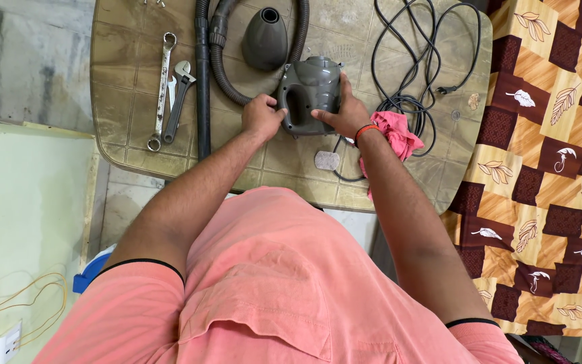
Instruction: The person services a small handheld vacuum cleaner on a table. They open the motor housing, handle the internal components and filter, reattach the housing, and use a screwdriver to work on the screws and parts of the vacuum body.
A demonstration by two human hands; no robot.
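Salmon-pink shirt fills the bottom of my view, and both forearms reach out from it over the surface [129, 145]. A small pale pad [327, 160] lies nearest on the surface, just below the hands. My left hand [261, 116] presses against the left side of the grey vacuum body [310, 91], fingers curled at its handle opening. My right hand [345, 114] wraps the body's right side, an orange band on its wrist. A pink rag [399, 135] lies bunched just right of that wrist. Farther out sit the grey cone nozzle [264, 39], the ribbed hose [220, 64], the black cord [415, 61], and two wrenches [168, 91] at left.
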